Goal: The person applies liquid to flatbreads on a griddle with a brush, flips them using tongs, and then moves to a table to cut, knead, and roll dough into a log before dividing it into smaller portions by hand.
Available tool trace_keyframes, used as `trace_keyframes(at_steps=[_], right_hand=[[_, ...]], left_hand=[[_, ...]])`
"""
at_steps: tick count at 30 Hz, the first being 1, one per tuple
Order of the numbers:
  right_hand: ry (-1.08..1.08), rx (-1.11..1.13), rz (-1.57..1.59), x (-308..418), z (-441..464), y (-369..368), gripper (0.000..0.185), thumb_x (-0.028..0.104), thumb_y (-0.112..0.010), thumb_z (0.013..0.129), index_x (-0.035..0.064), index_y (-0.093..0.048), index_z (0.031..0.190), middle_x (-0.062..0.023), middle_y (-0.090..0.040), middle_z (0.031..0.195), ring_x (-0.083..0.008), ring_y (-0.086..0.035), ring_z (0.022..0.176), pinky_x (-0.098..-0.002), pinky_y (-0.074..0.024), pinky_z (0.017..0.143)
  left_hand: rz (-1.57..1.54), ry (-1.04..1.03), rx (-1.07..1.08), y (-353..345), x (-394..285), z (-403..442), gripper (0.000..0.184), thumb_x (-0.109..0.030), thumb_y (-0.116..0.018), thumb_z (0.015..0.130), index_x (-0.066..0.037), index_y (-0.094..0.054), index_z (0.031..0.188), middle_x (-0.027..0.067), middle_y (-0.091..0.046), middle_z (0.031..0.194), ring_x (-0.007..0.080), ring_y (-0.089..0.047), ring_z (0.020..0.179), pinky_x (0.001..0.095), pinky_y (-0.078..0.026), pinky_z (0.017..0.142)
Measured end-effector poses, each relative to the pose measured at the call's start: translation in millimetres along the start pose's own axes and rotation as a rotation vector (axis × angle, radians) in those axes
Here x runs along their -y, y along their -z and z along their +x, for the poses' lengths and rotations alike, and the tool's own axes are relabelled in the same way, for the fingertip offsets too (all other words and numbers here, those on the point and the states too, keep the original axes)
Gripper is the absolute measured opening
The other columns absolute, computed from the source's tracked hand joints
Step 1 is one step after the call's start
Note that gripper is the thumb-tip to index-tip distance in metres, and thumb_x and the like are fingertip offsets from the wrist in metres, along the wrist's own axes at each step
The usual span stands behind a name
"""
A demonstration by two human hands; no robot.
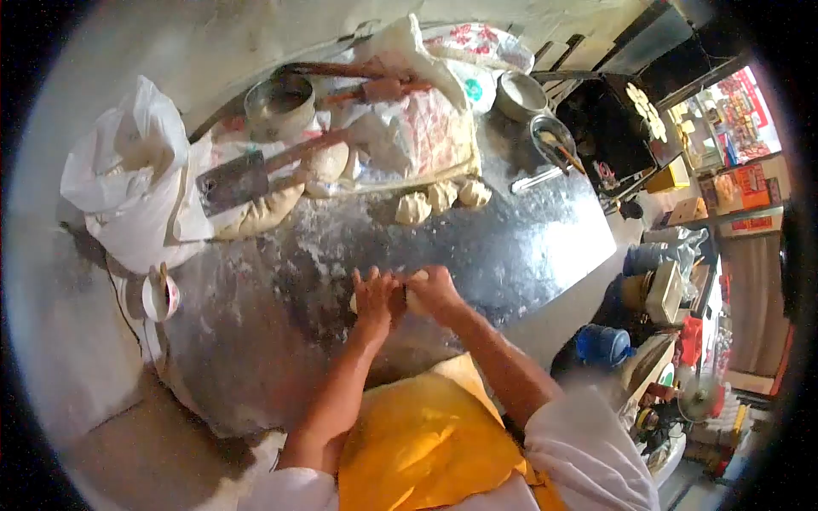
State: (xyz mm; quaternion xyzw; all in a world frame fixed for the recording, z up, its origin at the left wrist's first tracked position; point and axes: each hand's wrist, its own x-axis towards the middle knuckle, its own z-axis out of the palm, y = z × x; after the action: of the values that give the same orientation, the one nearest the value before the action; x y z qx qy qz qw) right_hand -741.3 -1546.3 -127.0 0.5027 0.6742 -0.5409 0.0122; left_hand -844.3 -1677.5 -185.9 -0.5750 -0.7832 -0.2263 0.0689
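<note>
At the middle of the floured metal worktop, my left hand point(379, 300) lies over a piece of dough, fingers bent and a little apart. A pale edge of the dough point(354, 303) shows beside it. Right next to it, my right hand point(434, 295) is closed around dough too, with a bit of pale dough point(419, 276) visible at its fingers. Most of the dough is hidden under both hands, so I cannot tell whether it is one piece or two. Beyond my hands sit three dough lumps point(442, 197) in a row.
The worktop point(281, 281) is dusted with flour. A long dough roll point(260, 211) lies by a cleaver-like blade point(232, 181). A white plastic bag point(136, 179) and a small bowl point(162, 298) stand left. A metal bowl point(552, 140) is at the far right, and a blue water jug point(603, 344) beyond the edge.
</note>
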Motion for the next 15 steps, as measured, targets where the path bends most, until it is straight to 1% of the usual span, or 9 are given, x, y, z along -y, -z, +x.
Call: trace_keyframes(at_steps=[1,2,4,6,8,10,11,13,15], right_hand=[[-0.009,0.105,0.016,9,-5,5,0.032,0.029,-0.074,0.084,-0.0014,-0.074,0.093,-0.0205,-0.075,0.086,-0.0327,-0.074,0.082,-0.0442,-0.0581,0.074],[-0.064,0.225,0.112,17,-6,8,0.036,0.031,-0.072,0.084,-0.0006,-0.073,0.102,-0.0128,-0.074,0.093,-0.0219,-0.068,0.083,-0.0419,-0.0565,0.074],[1.359,0.475,-0.131,48,-14,15,0.036,0.029,-0.076,0.084,0.0020,-0.072,0.108,-0.0127,-0.074,0.100,-0.0215,-0.069,0.092,-0.0416,-0.0557,0.082],[0.256,0.946,0.213,145,-95,19,0.035,0.022,-0.077,0.084,0.0043,-0.071,0.114,-0.0142,-0.072,0.104,-0.0245,-0.068,0.101,-0.0393,-0.0542,0.088],[1.383,0.356,-0.492,211,-130,29,0.041,0.014,-0.073,0.080,0.0065,-0.068,0.120,-0.0179,-0.065,0.119,-0.0279,-0.067,0.103,-0.0352,-0.0534,0.085],[1.512,0.056,-0.293,206,-100,22,0.049,0.020,-0.069,0.081,0.0110,-0.066,0.129,-0.0189,-0.061,0.127,-0.0313,-0.062,0.113,-0.0418,-0.0529,0.091],[1.611,-0.247,-0.103,199,-76,17,0.057,0.026,-0.064,0.081,0.0155,-0.063,0.137,-0.0200,-0.058,0.134,-0.0347,-0.058,0.123,-0.0484,-0.0523,0.097],[1.495,-0.398,-0.212,140,-4,5,0.059,0.027,-0.063,0.084,0.0156,-0.058,0.142,-0.0178,-0.054,0.141,-0.0354,-0.053,0.129,-0.0522,-0.0456,0.106],[1.126,-0.295,-0.925,59,67,-18,0.059,0.028,-0.061,0.089,0.0150,-0.052,0.146,-0.0148,-0.051,0.146,-0.0351,-0.046,0.137,-0.0560,-0.0336,0.115]], left_hand=[[-0.017,0.006,-0.061,-1,3,0,0.012,-0.016,-0.063,0.086,-0.012,-0.068,0.096,0.0087,-0.068,0.100,0.0347,-0.061,0.104,0.0578,-0.044,0.094],[0.040,0.142,0.222,3,7,13,0.017,-0.020,-0.066,0.084,-0.011,-0.067,0.099,0.0078,-0.068,0.104,0.0337,-0.059,0.111,0.0586,-0.042,0.098],[0.046,0.408,0.566,-10,31,33,0.028,-0.027,-0.071,0.081,-0.009,-0.064,0.102,0.0121,-0.069,0.103,0.0356,-0.059,0.112,0.0581,-0.044,0.097],[-0.137,0.541,0.610,15,34,57,0.046,-0.032,-0.080,0.074,-0.007,-0.057,0.106,0.0168,-0.069,0.105,0.0394,-0.061,0.107,0.0544,-0.047,0.091],[-0.193,0.413,0.524,25,34,51,0.054,-0.030,-0.082,0.072,-0.007,-0.056,0.113,0.0167,-0.067,0.111,0.0395,-0.061,0.108,0.0530,-0.048,0.092],[-0.369,0.215,0.298,9,52,17,0.082,-0.030,-0.088,0.070,-0.008,-0.048,0.138,0.0170,-0.059,0.127,0.0394,-0.057,0.115,0.0507,-0.048,0.094],[-0.358,0.215,0.306,13,51,12,0.082,-0.030,-0.088,0.070,-0.008,-0.048,0.138,0.0170,-0.059,0.127,0.0394,-0.057,0.115,0.0507,-0.048,0.094],[-0.329,0.353,0.295,33,40,8,0.085,-0.029,-0.089,0.070,-0.006,-0.047,0.140,0.0202,-0.057,0.127,0.0396,-0.056,0.116,0.0503,-0.048,0.096],[-0.256,0.374,0.278,49,34,6,0.080,-0.025,-0.088,0.072,-0.004,-0.048,0.139,0.0236,-0.055,0.125,0.0405,-0.055,0.115,0.0500,-0.049,0.095]])
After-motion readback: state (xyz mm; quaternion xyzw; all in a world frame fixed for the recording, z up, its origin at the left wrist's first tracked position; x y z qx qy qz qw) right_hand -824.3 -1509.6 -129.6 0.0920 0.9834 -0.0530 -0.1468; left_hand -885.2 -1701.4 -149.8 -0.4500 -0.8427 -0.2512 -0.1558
